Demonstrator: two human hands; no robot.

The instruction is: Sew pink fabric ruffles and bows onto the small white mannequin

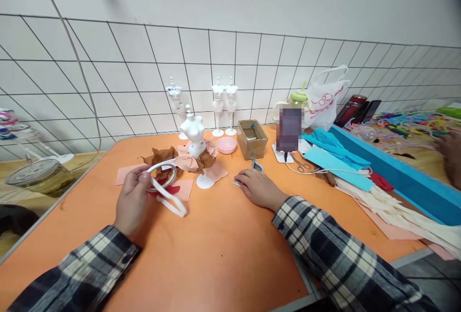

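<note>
A roll of white tape (173, 177) is pinched in my left hand (134, 197), and a loose strip hangs from it toward the table. My right hand (260, 188) rests low on the tabletop, its fingers closed over what look like small scissors (257, 164). A grey handle shows beyond the knuckles and a metal tip by the fingertips; the middle is hidden. Between my hands stands a white mini dress form (194, 132) on a round base, with peach and brown fabric (206, 158) gathered around its lower part. Peach, brown and red fabric pieces (185, 190) lie behind the tape.
Behind are a pink bowl (226, 145), an open cardboard box (252, 139) and several more dress forms (218, 98). A phone (289, 127) stands at right, near another pair of scissors (301, 165) and fabric strips (392, 204). A blue tray wall (403, 180) borders the right; another person's hand (450, 156) shows beyond.
</note>
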